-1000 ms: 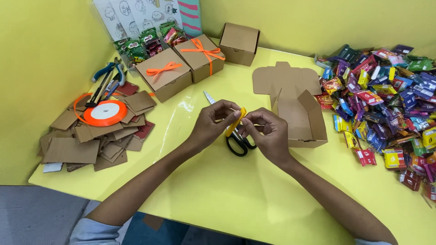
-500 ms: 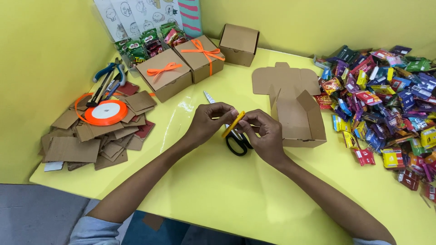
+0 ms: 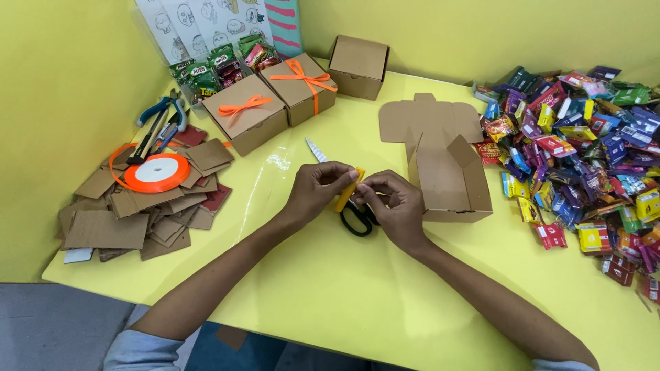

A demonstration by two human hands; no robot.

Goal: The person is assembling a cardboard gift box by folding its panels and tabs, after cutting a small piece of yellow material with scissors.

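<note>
Hands pinching an orange ribbon piece over scissors, head view.

Left hand (image 3: 317, 189) and right hand (image 3: 392, 203) met at the middle of the yellow table (image 3: 330, 295); fingers of both were closed narrowly on a short orange ribbon piece (image 3: 349, 189), held between them just above black-handled scissors (image 3: 347, 206) lying on the table; open cardboard box (image 3: 450, 178) stood just beside the right hand; two ribbon-tied boxes (image 3: 271, 103) sat farther back; orange ribbon spool (image 3: 157, 172) rested on cardboard scraps (image 3: 130, 213) at left; heap of wrapped candies (image 3: 584, 158) lay at right.
</note>
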